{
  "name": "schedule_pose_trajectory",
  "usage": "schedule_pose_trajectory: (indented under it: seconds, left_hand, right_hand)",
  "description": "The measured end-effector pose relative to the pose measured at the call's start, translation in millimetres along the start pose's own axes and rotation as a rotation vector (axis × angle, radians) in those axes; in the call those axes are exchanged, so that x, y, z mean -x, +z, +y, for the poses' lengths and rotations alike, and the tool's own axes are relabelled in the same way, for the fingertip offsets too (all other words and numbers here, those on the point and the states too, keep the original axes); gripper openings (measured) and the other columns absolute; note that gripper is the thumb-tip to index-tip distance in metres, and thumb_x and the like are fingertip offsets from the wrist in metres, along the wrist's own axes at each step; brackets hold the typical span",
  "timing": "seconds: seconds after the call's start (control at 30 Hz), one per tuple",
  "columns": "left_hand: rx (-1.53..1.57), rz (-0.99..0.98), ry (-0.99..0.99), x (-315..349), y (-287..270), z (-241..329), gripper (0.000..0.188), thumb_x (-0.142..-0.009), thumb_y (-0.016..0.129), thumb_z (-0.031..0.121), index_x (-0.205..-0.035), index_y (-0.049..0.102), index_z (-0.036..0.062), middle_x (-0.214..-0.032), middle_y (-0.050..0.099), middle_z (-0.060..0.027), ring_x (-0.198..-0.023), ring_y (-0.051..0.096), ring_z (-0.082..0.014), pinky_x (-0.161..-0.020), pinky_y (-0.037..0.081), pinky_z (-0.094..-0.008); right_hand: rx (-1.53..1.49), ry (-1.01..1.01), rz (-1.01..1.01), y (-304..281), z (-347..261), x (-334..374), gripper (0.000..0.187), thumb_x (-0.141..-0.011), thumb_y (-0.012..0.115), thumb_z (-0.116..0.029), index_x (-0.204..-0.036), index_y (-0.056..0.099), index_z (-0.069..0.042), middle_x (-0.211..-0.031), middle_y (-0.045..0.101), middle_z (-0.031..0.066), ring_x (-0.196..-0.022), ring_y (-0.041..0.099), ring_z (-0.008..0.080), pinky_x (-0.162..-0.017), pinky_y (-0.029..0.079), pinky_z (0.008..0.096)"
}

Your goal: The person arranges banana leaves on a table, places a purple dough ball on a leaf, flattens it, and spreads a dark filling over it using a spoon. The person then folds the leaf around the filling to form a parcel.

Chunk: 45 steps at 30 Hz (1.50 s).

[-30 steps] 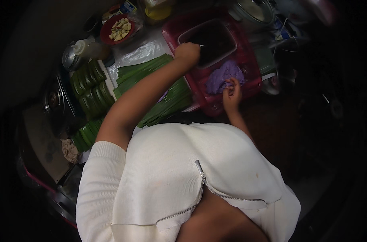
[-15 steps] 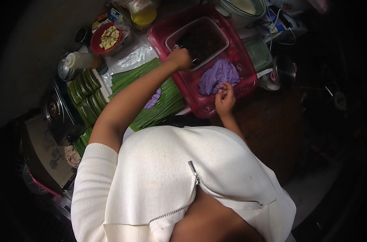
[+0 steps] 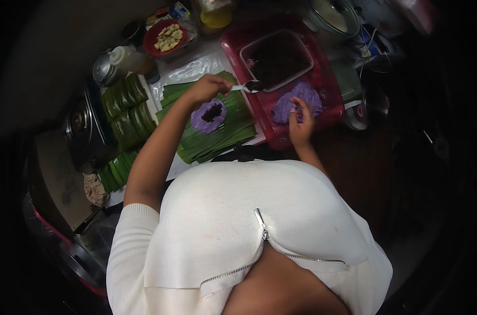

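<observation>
Left hand (image 3: 209,88): it hung above the far part of the leaf stack (image 3: 225,140), left of the red tray (image 3: 283,135), with its fingers closed around a spoon (image 3: 242,88).
Spoon: its pale handle pointed toward the red tray, and its bowl, with dark stuff showing at it, was over the tray's left side.
Right hand (image 3: 301,123): it was at the near right part of the red tray, palm partly up, fingers loosely curled with a narrow gap to the thumb; whether they touched the purple dough (image 3: 283,107) could not be told.
Purple dough: it lay as a rumpled mass inside the red tray, on the near side.
Clear tub (image 3: 307,51): it stood inside the red tray, on the far side, holding a dark filling (image 3: 280,59).
Leaf stack: its long green strips lay on the table (image 3: 180,169) just left of the red tray.
Purple round (image 3: 199,119): it lay flat on the leaf stack, left of the red tray, with a dark patch (image 3: 212,113) on its middle.
Leaf parcels (image 3: 132,126): they sat in rows, well left of the red tray.
Red bowl (image 3: 149,43): it stood beyond the leaf stack, left of the red tray, filled with pale pieces (image 3: 170,38).
</observation>
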<state>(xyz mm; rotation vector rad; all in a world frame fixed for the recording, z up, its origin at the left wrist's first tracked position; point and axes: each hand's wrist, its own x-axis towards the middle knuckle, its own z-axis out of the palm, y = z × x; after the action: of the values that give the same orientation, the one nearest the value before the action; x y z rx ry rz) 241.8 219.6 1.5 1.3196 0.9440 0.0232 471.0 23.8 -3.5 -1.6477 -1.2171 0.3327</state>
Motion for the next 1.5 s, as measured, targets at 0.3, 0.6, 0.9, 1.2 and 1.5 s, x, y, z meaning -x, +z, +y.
schedule_pose_trajectory:
  seconds: [0.3, 0.6, 0.9, 1.2, 1.5]
  left_hand:
    - [0.164, 0.505, 0.114, 99, -7, -193, 0.025, -0.089, 0.061, 0.024, -0.099, 0.068, 0.0023, -0.077, 0.063, 0.0002, -0.071, 0.054, -0.0073, -0.069, 0.043, -0.0232]
    - [-0.519, 0.818, 0.277, 102, 29, -205, 0.017, -0.084, 0.063, 0.022, -0.098, 0.070, 0.0162, -0.086, 0.065, -0.0067, -0.080, 0.061, -0.0263, -0.072, 0.048, -0.0359]
    - [-0.324, 0.922, 0.275, 101, 33, -218, 0.019, -0.087, 0.060, 0.023, -0.100, 0.069, 0.0135, -0.087, 0.066, -0.0085, -0.080, 0.063, -0.0252, -0.072, 0.049, -0.0346]
    - [0.140, 0.710, 0.176, 95, 34, -222, 0.025, -0.089, 0.057, 0.020, -0.104, 0.066, 0.0019, -0.078, 0.067, -0.0064, -0.072, 0.062, -0.0112, -0.069, 0.048, -0.0254]
    - [0.222, 0.654, 0.072, 96, 37, -223, 0.022, -0.089, 0.058, 0.019, -0.100, 0.067, 0.0019, -0.074, 0.066, -0.0032, -0.069, 0.060, -0.0098, -0.067, 0.045, -0.0243]
  right_hand:
    - [0.141, -0.445, -0.683, 93, -55, 24, 0.034, -0.073, 0.054, -0.002, -0.106, 0.060, -0.006, -0.117, 0.057, 0.0107, -0.124, 0.044, 0.0295, -0.098, 0.036, 0.0496]
    - [0.349, -0.489, -0.997, 129, -24, 64, 0.031, -0.069, 0.059, -0.008, -0.101, 0.061, -0.009, -0.129, 0.051, 0.0078, -0.133, 0.033, 0.0294, -0.106, 0.026, 0.0542]
    - [0.472, -0.553, -1.070, 134, -35, 52, 0.052, -0.074, 0.058, -0.013, -0.125, 0.048, -0.013, -0.142, 0.037, 0.0060, -0.138, 0.022, 0.0296, -0.108, 0.016, 0.0568]
    - [0.565, -0.789, -1.041, 178, -19, 68, 0.073, -0.081, 0.053, -0.050, -0.144, 0.028, -0.022, -0.152, 0.020, 0.0015, -0.141, 0.010, 0.0258, -0.106, -0.001, 0.0624]
    - [0.590, -0.843, -1.010, 186, 6, 73, 0.075, -0.083, 0.041, -0.062, -0.144, 0.028, -0.020, -0.151, 0.022, -0.0004, -0.142, 0.009, 0.0226, -0.104, -0.007, 0.0637]
